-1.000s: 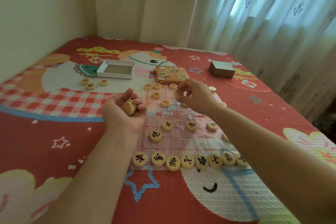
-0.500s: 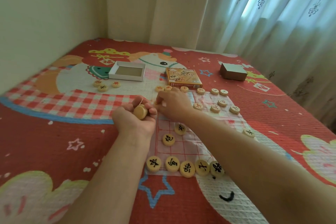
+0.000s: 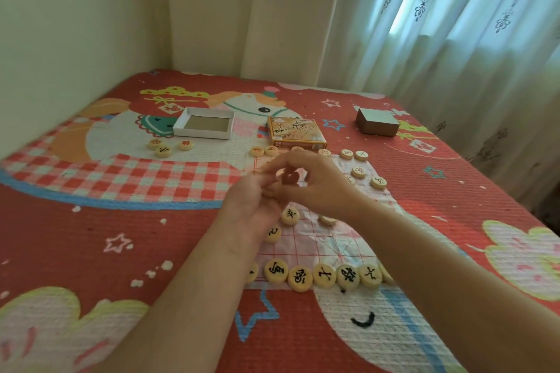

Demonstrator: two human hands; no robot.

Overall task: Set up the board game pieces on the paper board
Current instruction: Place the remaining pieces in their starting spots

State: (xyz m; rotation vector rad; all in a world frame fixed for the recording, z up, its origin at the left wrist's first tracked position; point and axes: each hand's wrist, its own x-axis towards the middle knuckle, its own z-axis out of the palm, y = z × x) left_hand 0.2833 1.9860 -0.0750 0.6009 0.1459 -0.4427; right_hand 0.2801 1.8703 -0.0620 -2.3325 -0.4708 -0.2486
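Observation:
The paper board (image 3: 306, 239) with a red grid lies on the red bedspread. A row of round wooden pieces with black characters (image 3: 324, 275) lines its near edge, and two more black pieces (image 3: 290, 215) stand further in. Pieces with red characters (image 3: 359, 172) sit along the far side. My left hand (image 3: 254, 206) and my right hand (image 3: 321, 188) meet above the board's middle. The left fingers curl upward, and whatever they hold is hidden behind the hand. The right thumb and fingers reach to the left fingertips, blurred.
Three loose red-character pieces (image 3: 165, 148) lie left of the board. Behind them is an open white box tray (image 3: 203, 126), beside it the printed game box (image 3: 295, 132), and a grey box (image 3: 377, 125) at the far right. A wall and curtains border the bed.
My right hand has come back from the board's far side to my left hand. Both hands now touch above the board. The stack seen in my left hand is out of sight.

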